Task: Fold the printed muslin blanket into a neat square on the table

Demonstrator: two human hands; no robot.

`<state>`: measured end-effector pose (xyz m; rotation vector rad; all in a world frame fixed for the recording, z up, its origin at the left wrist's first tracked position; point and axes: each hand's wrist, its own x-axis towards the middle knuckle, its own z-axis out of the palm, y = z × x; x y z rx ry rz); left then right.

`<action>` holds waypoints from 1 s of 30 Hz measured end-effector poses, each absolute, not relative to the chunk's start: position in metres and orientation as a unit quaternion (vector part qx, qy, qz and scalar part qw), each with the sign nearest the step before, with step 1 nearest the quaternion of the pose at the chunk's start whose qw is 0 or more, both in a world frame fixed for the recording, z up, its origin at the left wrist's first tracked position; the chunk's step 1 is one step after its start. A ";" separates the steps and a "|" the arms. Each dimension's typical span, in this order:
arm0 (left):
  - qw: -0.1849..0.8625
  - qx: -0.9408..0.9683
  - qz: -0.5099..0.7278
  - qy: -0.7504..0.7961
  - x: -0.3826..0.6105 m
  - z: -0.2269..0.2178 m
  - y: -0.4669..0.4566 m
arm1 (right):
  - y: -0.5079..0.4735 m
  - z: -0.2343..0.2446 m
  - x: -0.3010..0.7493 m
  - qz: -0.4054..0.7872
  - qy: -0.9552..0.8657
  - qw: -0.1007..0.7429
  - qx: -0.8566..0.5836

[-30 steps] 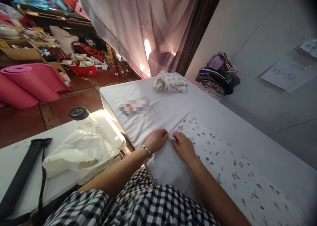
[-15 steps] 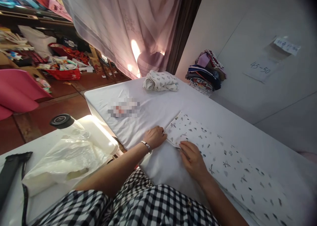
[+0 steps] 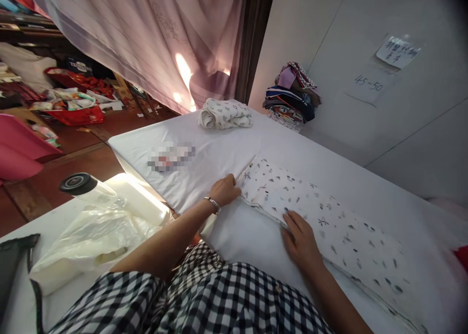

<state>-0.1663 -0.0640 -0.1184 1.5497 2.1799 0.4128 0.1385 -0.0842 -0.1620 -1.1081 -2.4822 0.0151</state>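
A long folded white cloth with small dark leaf-like prints lies across the white-covered table, running from the middle to the lower right. At its left end my left hand, with a bracelet at the wrist, is closed on the cloth's edge. My right hand rests at the near long edge, fingertips stretched onto the fabric and the thumb apart below. A rolled white printed cloth sits at the table's far end. Left of my hands lies a pixelated, unrecognizable item.
To the left, a side table holds a clear plastic bag, a black-lidded bottle and a white tray. A stack of folded clothes stands by the grey wall. A curtain hangs beyond the table.
My right hand has slid along the cloth's near edge, farther from my left hand. My left hand stays on the left end. The view has shifted slightly right.
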 end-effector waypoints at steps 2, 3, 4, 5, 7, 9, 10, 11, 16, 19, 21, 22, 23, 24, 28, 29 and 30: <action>0.225 0.540 0.177 0.792 -0.175 -0.117 -0.059 | -0.084 -0.163 0.138 0.002 -0.900 0.188 -0.392; 0.225 0.526 0.189 0.798 -0.179 -0.117 -0.056 | -0.084 -0.164 0.138 0.002 -0.905 0.175 -0.388; 0.224 0.512 0.196 0.806 -0.183 -0.117 -0.053 | -0.084 -0.165 0.139 0.004 -0.910 0.162 -0.383; 0.224 0.500 0.200 0.812 -0.186 -0.118 -0.051 | -0.085 -0.166 0.140 0.007 -0.913 0.150 -0.379; 0.226 0.491 0.203 0.817 -0.189 -0.121 -0.049 | -0.085 -0.166 0.142 0.019 -0.916 0.135 -0.377; 0.227 0.490 0.209 0.815 -0.190 -0.124 -0.048 | -0.085 -0.161 0.141 0.041 -0.913 0.130 -0.383; 0.234 0.486 0.216 0.814 -0.191 -0.125 -0.048 | -0.085 -0.156 0.138 0.054 -0.912 0.131 -0.385; 0.244 0.480 0.225 0.812 -0.192 -0.126 -0.047 | -0.085 -0.150 0.133 0.064 -0.911 0.135 -0.384; 0.288 0.465 0.257 0.797 -0.197 -0.130 -0.045 | -0.080 -0.116 0.081 0.074 -0.926 0.165 -0.332; 0.316 0.452 0.282 0.785 -0.201 -0.130 -0.044 | -0.071 -0.117 0.050 0.075 -0.943 0.127 -0.298; 0.361 0.423 0.310 0.771 -0.203 -0.129 -0.043 | -0.065 -0.127 0.039 0.090 -0.949 0.082 -0.291; 0.383 0.407 0.322 0.764 -0.203 -0.129 -0.043 | -0.063 -0.133 0.037 0.100 -0.949 0.065 -0.292; 0.399 0.397 0.330 0.758 -0.204 -0.128 -0.043 | -0.061 -0.137 0.036 0.109 -0.948 0.053 -0.296; 0.407 0.393 0.334 0.754 -0.204 -0.127 -0.043 | -0.060 -0.139 0.037 0.119 -0.946 0.045 -0.299; 0.401 0.406 0.326 0.754 -0.205 -0.125 -0.044 | -0.059 -0.126 0.044 0.183 -0.936 0.034 -0.297; 0.400 0.411 0.320 0.754 -0.206 -0.124 -0.044 | -0.058 -0.120 0.047 0.196 -0.933 0.040 -0.298; 0.396 0.418 0.310 0.757 -0.206 -0.124 -0.045 | -0.056 -0.115 0.050 0.199 -0.930 0.050 -0.305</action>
